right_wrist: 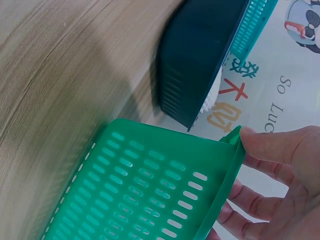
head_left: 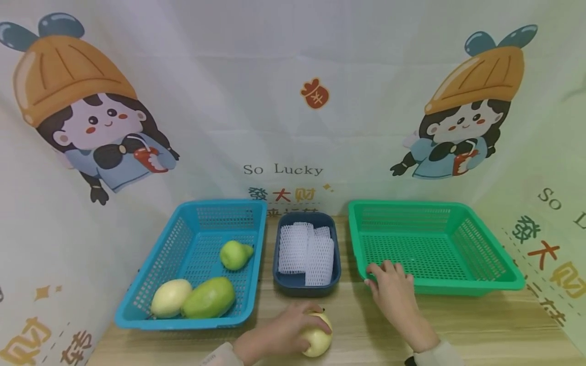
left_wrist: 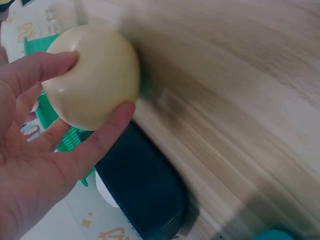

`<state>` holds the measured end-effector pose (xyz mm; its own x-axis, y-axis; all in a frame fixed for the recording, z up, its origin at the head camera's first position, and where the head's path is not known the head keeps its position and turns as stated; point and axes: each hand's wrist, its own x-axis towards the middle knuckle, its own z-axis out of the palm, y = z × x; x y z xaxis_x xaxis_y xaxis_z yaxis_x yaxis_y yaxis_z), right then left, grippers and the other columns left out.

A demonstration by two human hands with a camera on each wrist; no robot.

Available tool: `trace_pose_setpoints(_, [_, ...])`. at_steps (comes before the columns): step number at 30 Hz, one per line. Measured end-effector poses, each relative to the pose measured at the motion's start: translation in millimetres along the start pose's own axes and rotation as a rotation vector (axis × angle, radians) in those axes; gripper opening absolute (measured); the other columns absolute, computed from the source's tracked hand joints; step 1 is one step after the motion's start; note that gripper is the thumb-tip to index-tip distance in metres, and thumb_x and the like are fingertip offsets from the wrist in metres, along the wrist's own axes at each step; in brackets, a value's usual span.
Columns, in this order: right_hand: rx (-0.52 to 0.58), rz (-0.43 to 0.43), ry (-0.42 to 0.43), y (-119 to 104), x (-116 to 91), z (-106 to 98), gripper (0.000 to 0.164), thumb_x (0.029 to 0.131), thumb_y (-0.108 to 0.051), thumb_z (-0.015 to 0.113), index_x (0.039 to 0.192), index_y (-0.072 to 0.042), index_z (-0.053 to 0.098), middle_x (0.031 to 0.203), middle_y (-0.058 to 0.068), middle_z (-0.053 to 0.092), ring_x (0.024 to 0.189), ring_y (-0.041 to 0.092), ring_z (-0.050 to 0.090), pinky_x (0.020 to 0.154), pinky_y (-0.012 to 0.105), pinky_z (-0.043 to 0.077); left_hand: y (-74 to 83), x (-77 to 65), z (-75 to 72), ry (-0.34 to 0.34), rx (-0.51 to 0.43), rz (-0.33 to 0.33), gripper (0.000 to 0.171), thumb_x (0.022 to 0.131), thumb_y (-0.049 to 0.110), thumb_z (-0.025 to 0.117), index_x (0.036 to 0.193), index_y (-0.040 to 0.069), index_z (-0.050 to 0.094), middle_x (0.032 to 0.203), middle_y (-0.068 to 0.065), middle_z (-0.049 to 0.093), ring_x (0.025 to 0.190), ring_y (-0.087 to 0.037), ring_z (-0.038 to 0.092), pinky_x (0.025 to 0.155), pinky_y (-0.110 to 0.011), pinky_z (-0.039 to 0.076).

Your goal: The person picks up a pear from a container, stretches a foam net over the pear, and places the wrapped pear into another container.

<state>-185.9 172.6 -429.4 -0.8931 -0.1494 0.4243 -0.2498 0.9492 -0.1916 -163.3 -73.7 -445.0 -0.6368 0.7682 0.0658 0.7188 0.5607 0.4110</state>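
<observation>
My left hand (head_left: 293, 328) grips a round pale-yellow fruit (head_left: 318, 336) with a short dark stem, low over the wooden table in front of the navy tray. In the left wrist view the thumb and fingers (left_wrist: 117, 122) spread around the sides of the fruit (left_wrist: 95, 75). At the near left corner of the green basket (head_left: 458, 287), my right hand (head_left: 394, 292) holds the rim. The right wrist view has the thumb (right_wrist: 265, 145) on that corner of the basket (right_wrist: 165, 165), the other fingers curled beyond the rim. No fruit shows inside the green basket.
A blue basket (head_left: 183, 324) on the left holds a green pear (head_left: 235, 255), a large green fruit (head_left: 209, 298) and a pale-yellow fruit (head_left: 171, 298). Between the baskets, the navy tray (head_left: 304, 291) carries white foam net sleeves (head_left: 293, 249). A printed cloth (head_left: 293, 117) hangs behind.
</observation>
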Motion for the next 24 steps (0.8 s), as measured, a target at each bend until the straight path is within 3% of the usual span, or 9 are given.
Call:
trace_pose_setpoints(12, [-0.008, -0.005, 0.002, -0.3, 1.0, -1.8, 0.02, 0.076, -0.02, 0.074, 0.093, -0.013, 0.066, 0.083, 0.009, 0.06, 0.079, 0.028, 0.054, 0.058, 0.038, 0.039, 3.0, -2.6, 3.0, -0.002, 0.042, 0.019, 0.048, 0.069, 0.002, 0.069, 0.109, 0.028, 0.065, 0.127, -0.006, 0.052, 0.115, -0.022, 0.049, 0.092, -0.031, 0.041])
trace_pose_setpoints(18, [-0.011, -0.01, -0.008, -0.2, 0.6, -1.6, 0.02, 0.077, -0.021, 0.074, 0.094, -0.014, 0.066, 0.084, 0.008, 0.06, 0.078, 0.027, 0.053, 0.057, 0.036, 0.039, 2.6, -2.3, 2.5, -0.049, 0.005, 0.009, 0.049, 0.069, 0.001, 0.068, 0.109, 0.029, 0.064, 0.129, -0.006, 0.051, 0.115, -0.022, 0.048, 0.089, -0.026, 0.039])
trace_pose_setpoints(24, [-0.007, -0.008, -0.005, 0.3, 0.1, -1.8, 0.02, 0.076, -0.021, 0.074, 0.094, -0.014, 0.066, 0.083, 0.009, 0.06, 0.078, 0.027, 0.053, 0.057, 0.036, 0.038, 0.8, -3.1, 0.9, -0.081, -0.038, -0.025, 0.052, 0.067, 0.002, 0.064, 0.111, 0.029, 0.064, 0.134, -0.005, 0.049, 0.119, -0.023, 0.047, 0.094, -0.032, 0.04])
